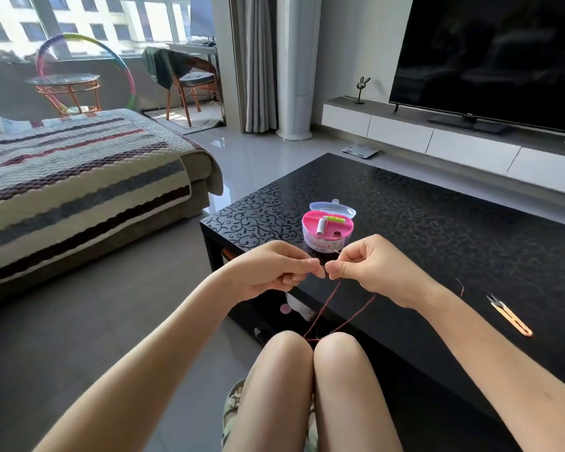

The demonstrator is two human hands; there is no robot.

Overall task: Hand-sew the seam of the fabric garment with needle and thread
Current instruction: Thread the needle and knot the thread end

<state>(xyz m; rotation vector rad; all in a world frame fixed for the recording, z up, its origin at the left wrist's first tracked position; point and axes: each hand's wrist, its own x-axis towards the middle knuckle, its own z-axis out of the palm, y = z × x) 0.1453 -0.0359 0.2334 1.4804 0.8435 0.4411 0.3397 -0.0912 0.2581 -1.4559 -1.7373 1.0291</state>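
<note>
Left forearm (163, 347) and right forearm (490, 347) were bare to the frame's edge, as were the left grip (271, 272) and right grip (375, 269). Knees (284, 350) and thighs were bare. One foot wore a pale sandal (234, 402) with a beaded strap.

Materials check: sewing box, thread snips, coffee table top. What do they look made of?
Sewing box: likely plastic, clear glossy lid and wall, opaque pink tray. Thread snips: dark metal-looking blades, orange handle loop, plastic or coated, cannot tell. Coffee table: glossy black top with scroll pattern, reflects light; glass or lacquer, unclear.
</note>
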